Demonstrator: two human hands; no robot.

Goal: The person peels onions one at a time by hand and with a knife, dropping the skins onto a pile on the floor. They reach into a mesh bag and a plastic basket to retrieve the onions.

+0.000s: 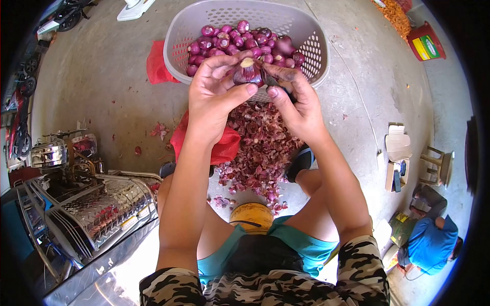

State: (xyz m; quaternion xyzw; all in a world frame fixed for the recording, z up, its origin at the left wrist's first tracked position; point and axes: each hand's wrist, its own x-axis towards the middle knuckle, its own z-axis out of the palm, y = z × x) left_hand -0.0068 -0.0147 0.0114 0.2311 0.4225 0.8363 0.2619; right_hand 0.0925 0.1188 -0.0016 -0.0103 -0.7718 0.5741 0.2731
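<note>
My left hand [217, 94] is closed round a red onion [249, 74], its pale cut end facing up. At the onion's right side, my right hand [296, 99] pinches what looks like a small dark knife [270, 80], mostly hidden by the fingers. Just beyond both hands stands a grey plastic basket [176, 38] with many shiny purple onions [235, 38] in it. Beneath the hands a heap of dry onion skins [263, 148] covers the floor between my feet. A red mesh bag [224, 148] lies at the heap's left edge, partly behind my left forearm.
Another red bag [159, 64] lies left of the basket. A yellow container [252, 217] is between my legs. Metal motorcycle-like bodywork [102, 204] stands at lower left. To the right are an open cardboard box [395, 176], a wooden stool [435, 166] and a person in blue [431, 245].
</note>
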